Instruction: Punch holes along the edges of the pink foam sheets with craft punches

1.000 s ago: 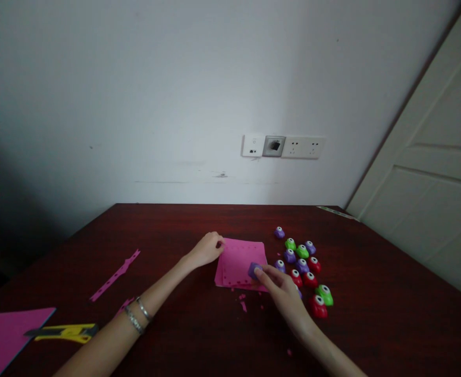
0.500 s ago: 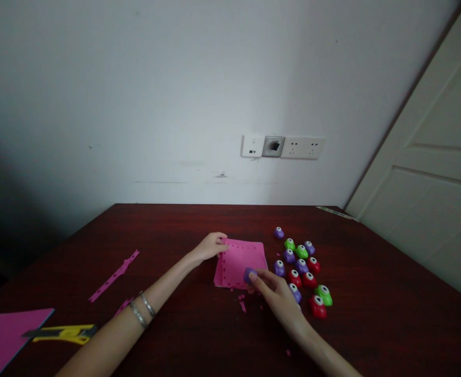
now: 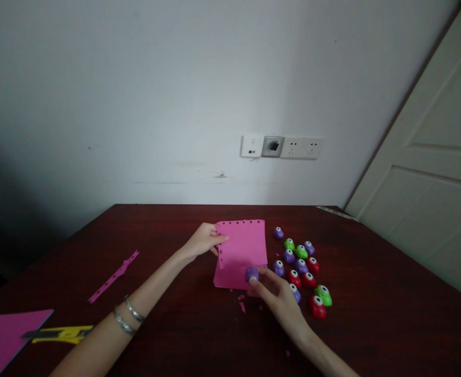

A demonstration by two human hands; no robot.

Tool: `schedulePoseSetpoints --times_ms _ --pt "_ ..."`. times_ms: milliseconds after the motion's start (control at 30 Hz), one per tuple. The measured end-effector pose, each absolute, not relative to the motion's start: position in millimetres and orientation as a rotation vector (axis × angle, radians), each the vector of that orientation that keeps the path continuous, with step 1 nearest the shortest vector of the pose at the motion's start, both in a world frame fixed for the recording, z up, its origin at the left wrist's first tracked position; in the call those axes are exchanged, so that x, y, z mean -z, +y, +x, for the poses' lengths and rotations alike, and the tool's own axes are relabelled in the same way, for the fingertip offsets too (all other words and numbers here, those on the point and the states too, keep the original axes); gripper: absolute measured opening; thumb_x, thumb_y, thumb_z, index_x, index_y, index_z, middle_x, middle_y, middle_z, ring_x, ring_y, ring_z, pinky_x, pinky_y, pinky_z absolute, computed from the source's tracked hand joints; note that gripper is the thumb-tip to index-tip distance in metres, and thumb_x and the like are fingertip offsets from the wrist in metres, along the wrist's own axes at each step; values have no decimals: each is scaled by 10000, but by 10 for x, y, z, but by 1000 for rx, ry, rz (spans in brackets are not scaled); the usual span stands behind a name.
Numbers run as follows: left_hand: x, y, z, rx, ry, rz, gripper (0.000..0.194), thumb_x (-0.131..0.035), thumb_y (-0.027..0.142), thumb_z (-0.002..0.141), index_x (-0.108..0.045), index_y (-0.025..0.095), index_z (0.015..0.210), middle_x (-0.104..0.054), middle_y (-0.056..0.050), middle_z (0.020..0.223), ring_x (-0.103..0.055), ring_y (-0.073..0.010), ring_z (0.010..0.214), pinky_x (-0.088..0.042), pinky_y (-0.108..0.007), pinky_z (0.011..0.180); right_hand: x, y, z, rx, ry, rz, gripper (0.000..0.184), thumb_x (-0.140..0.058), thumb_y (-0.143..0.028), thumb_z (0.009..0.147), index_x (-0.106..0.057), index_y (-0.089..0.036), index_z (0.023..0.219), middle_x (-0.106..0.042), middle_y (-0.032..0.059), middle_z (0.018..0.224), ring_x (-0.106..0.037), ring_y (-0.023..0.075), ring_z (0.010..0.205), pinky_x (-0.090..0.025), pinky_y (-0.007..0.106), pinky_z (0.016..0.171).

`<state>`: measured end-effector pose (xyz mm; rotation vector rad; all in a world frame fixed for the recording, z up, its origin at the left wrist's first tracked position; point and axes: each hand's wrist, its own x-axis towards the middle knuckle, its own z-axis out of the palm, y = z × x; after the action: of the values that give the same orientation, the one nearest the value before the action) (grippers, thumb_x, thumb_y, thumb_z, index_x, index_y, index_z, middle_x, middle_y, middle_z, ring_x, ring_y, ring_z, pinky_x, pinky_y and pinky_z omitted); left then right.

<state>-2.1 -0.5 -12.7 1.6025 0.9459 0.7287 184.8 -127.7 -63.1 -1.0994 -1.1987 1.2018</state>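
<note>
My left hand (image 3: 202,240) pinches the left edge of a pink paper sheet (image 3: 246,242), thumb on top. Small punched holes run along the sheet's top and left edges. It is raised over another pink sheet (image 3: 230,280) on the table. Between the thumb and fingers of my right hand (image 3: 278,293) is a small purple craft punch (image 3: 251,274), over the lower sheet near the raised one's bottom right. Whether the punch touches paper, I cannot tell. To the right are several more punches, among them a red punch (image 3: 317,307) and a green punch (image 3: 323,295).
A yellow utility knife (image 3: 61,334) lies with its blade over a pink sheet (image 3: 10,335) at the lower left. A punched pink strip (image 3: 114,277) rests left of my arm. Paper scraps (image 3: 242,305) dot the dark wooden table (image 3: 183,335), which stands against a wall (image 3: 175,104).
My left hand has lifted the punched sheet and shifted it up and away, baring more of the sheet beneath. My right hand keeps the purple punch at nearly the same spot.
</note>
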Motion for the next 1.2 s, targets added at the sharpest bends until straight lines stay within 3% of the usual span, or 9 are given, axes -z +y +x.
schedulePoseSetpoints --times_ms 333,733,1200 --pt "-223 -146 -150 -796 828 1661 268 -651 329 713 -669 113 869 -684 -102 756 -629 -152 619 -526 -263 535 570 -1336 1815 -1169 -1134 -1107 324 -659 -459 704 -639 -174 857 -656 50 843 -601 210 786 -515 314 681" --pt "-231 -179 -127 -758 792 1692 299 -646 302 747 -642 91 959 -686 -92 777 -633 -132 625 -528 -247 548 525 -1345 1818 -1153 -1131 -1130 356 -640 -481 712 -652 -163 872 -675 71 851 -619 198 680 -498 312 650" --pt "-229 -190 -129 -744 763 1681 306 -663 302 741 -642 86 956 -687 -88 753 -646 -150 643 -542 -267 559 574 -1321 1810 -1202 -985 -1045 312 -701 -437 671 -666 -167 824 -622 23 737 -575 162 663 -521 292 618"
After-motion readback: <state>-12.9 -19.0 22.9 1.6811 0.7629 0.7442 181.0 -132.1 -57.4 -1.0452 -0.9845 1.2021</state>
